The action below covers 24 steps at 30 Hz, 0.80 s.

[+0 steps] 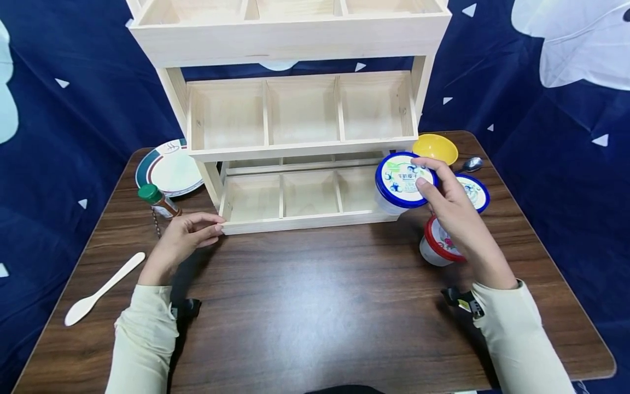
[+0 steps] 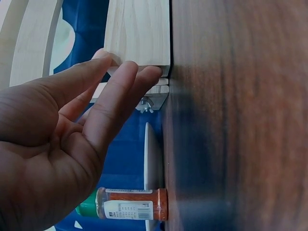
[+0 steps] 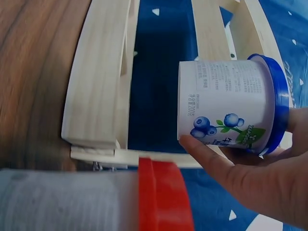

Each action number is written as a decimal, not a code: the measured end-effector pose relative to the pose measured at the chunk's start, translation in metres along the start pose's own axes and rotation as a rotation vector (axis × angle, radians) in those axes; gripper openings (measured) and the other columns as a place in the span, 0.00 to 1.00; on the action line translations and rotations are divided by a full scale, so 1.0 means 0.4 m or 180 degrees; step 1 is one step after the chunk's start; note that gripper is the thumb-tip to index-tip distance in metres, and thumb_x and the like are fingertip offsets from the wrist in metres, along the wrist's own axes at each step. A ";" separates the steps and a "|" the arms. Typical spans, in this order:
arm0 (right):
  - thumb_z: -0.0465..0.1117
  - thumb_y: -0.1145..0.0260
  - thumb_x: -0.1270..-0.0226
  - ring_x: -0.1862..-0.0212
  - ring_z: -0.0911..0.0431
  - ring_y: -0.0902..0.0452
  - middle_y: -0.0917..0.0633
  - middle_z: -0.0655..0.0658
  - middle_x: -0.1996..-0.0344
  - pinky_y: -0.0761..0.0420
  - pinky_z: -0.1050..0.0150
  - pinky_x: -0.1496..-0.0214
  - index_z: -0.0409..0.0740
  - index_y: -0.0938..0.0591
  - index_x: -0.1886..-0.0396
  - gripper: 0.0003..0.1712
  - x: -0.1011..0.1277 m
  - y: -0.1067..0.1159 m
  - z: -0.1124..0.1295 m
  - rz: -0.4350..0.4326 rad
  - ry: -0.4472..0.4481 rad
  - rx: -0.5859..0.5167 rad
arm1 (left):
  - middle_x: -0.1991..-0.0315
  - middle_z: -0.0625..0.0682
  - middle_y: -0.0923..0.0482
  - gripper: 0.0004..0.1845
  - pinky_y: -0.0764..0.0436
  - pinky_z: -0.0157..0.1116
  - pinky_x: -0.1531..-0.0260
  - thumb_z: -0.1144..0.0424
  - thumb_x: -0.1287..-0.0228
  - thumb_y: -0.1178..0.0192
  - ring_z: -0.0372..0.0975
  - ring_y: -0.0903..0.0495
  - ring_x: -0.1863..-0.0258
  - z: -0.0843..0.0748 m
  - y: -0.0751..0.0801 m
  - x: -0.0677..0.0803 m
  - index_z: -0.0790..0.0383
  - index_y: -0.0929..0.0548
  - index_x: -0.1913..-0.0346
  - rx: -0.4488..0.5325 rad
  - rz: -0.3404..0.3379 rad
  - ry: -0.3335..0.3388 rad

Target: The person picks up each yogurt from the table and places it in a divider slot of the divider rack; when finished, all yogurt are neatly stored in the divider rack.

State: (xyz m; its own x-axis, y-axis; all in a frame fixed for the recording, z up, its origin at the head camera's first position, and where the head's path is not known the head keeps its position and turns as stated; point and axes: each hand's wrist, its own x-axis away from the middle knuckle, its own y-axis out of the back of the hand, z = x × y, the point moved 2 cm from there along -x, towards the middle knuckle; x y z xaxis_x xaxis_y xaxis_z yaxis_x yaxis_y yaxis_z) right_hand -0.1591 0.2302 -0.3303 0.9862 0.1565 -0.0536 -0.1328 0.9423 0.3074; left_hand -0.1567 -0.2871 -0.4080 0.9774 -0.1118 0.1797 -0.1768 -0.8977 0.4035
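My right hand grips a white yogurt tub with a blue lid and blueberry pictures. In the head view the tub hangs over the right end of the lowest tier of a wooden shelf. The left hand touches that tier's front left corner with its fingertips; the left wrist view shows these fingers at the end of the wooden board. Below the right hand stands a red-lidded tub, partly hidden by the wrist. Another blue-lidded tub sits behind it.
At the right back are a yellow bowl and a metal spoon. Left of the shelf lie plates and a green-capped spice jar. A pale spoon lies on the left of the wooden table.
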 end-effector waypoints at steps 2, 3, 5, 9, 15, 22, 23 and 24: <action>0.49 0.49 0.08 0.47 0.49 0.31 0.35 0.43 0.29 0.23 0.74 0.55 0.56 0.34 0.17 0.27 -0.003 -0.013 0.004 0.0052 0.0007 -0.0045 | 0.39 0.71 0.20 0.17 0.10 0.31 0.51 0.73 0.18 0.40 0.27 0.14 0.55 -0.001 0.000 -0.001 0.79 0.20 0.34 0.0006 0.0003 -0.0002; 0.48 0.49 0.08 0.43 0.49 0.31 0.36 0.43 0.26 0.21 0.75 0.51 0.56 0.34 0.17 0.27 -0.005 -0.019 0.006 0.0080 0.0000 -0.0071 | 0.39 0.70 0.20 0.17 0.10 0.31 0.51 0.73 0.18 0.40 0.28 0.14 0.55 -0.001 0.000 -0.001 0.79 0.20 0.34 0.0005 0.0004 -0.0004; 0.48 0.49 0.08 0.34 0.47 0.33 0.39 0.42 0.20 0.19 0.75 0.43 0.54 0.34 0.16 0.27 -0.008 -0.032 0.009 0.0135 0.0001 -0.0138 | 0.39 0.70 0.20 0.17 0.10 0.31 0.50 0.73 0.18 0.40 0.28 0.14 0.54 -0.002 0.000 -0.001 0.79 0.20 0.34 0.0000 0.0007 0.0006; 0.48 0.49 0.08 0.29 0.45 0.35 0.40 0.42 0.18 0.20 0.74 0.39 0.52 0.34 0.16 0.27 -0.015 -0.058 0.013 0.0183 -0.0015 -0.0186 | 0.38 0.70 0.21 0.17 0.10 0.31 0.50 0.73 0.18 0.40 0.28 0.14 0.54 -0.001 -0.001 0.000 0.79 0.20 0.34 -0.0006 0.0014 0.0029; 0.47 0.48 0.09 0.34 0.46 0.31 0.34 0.40 0.24 0.20 0.73 0.41 0.49 0.33 0.18 0.27 -0.024 -0.097 0.012 0.0202 -0.0001 -0.0148 | 0.40 0.68 0.19 0.17 0.10 0.32 0.51 0.73 0.18 0.40 0.30 0.13 0.54 0.010 0.004 0.006 0.78 0.20 0.33 -0.0002 0.0018 0.0043; 0.43 0.49 0.09 0.29 0.46 0.32 0.35 0.41 0.22 0.21 0.72 0.36 0.44 0.34 0.18 0.26 -0.033 -0.126 0.003 0.0310 0.0080 -0.0192 | 0.40 0.69 0.18 0.18 0.09 0.34 0.50 0.73 0.18 0.41 0.30 0.13 0.54 0.014 0.001 0.003 0.77 0.20 0.32 -0.0024 0.0058 0.0102; 0.43 0.49 0.09 0.28 0.46 0.33 0.35 0.41 0.22 0.22 0.71 0.35 0.44 0.34 0.18 0.26 -0.036 -0.128 0.004 0.0320 0.0093 -0.0197 | 0.39 0.69 0.19 0.18 0.10 0.34 0.50 0.73 0.18 0.41 0.30 0.13 0.54 0.011 0.001 0.000 0.77 0.20 0.32 -0.0014 0.0056 0.0104; 0.44 0.48 0.09 0.28 0.47 0.33 0.35 0.42 0.22 0.22 0.71 0.35 0.45 0.33 0.19 0.26 -0.039 -0.129 0.005 0.0313 0.0101 -0.0187 | 0.39 0.70 0.19 0.18 0.10 0.34 0.50 0.73 0.17 0.41 0.30 0.13 0.54 0.008 0.001 -0.003 0.77 0.20 0.32 -0.0004 0.0052 0.0097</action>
State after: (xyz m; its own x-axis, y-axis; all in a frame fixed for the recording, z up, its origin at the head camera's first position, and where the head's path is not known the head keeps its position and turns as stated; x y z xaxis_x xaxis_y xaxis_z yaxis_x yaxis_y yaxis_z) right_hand -0.1674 0.1784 -0.3434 0.9646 0.2575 -0.0561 -0.2353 0.9374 0.2566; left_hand -0.1575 -0.2888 -0.4110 0.9703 -0.1134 0.2136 -0.1930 -0.8954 0.4014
